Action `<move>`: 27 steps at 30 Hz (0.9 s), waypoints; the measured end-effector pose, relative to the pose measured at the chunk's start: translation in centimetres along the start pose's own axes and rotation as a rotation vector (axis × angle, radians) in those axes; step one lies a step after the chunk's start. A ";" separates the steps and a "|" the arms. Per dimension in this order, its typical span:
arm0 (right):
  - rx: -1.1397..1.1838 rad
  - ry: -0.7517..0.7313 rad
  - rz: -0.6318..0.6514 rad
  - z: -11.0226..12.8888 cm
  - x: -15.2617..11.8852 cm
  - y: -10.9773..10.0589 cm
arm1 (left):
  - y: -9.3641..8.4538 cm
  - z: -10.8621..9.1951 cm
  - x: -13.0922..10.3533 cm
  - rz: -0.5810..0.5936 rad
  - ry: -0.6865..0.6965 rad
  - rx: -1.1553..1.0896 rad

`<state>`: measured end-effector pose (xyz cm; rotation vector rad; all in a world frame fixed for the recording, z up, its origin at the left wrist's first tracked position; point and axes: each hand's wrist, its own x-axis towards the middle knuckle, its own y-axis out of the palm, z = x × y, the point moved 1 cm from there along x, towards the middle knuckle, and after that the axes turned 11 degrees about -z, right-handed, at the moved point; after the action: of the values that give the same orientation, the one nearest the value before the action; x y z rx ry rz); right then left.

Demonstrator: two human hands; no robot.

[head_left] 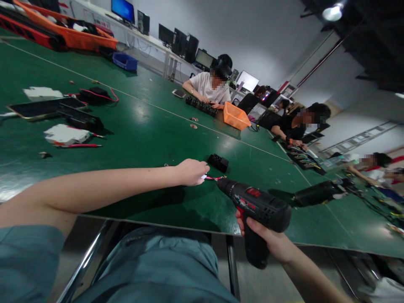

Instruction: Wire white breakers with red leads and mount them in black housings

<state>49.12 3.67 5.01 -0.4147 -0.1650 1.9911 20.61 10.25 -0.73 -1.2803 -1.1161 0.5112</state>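
My right hand (pixel 265 237) is wrapped round the grip of a black and red power drill (pixel 255 204), which points left over the near part of the table. At its tip, a thin red wire (pixel 211 178) runs to my left hand (pixel 192 171). My left hand is closed in a pinch on the wire's end, where a bit of something white shows under the fingers. Just behind the drill's tip lies a small black block (pixel 218 162) on the green table (pixel 135 143).
White modules (pixel 67 134), a dark flat device (pixel 44 108) and black parts lie at the left. Farther back are a blue bin (pixel 125 61) and orange baskets (pixel 236 115). Other people sit across the table. A dark cylindrical object (pixel 315 194) lies to the right.
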 end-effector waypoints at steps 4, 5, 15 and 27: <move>0.032 0.010 -0.006 -0.2 0.1 -0.1 | -0.1 -0.1 0.0 0.004 -0.016 -0.019; 0.039 0.018 -0.013 -0.2 0.1 -0.1 | -0.2 -0.1 0.0 0.003 -0.019 -0.021; 0.170 0.175 -0.090 -0.1 0.1 -0.9 | 0.1 0.2 0.0 -0.004 0.008 -0.008; -0.426 -0.148 -0.594 0.0 7.9 -9.8 | 0.4 -0.3 0.0 -0.075 -0.050 -0.023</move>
<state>54.34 15.11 6.19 -0.4249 -0.7281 1.3897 20.98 10.19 -1.12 -1.2466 -1.2103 0.4774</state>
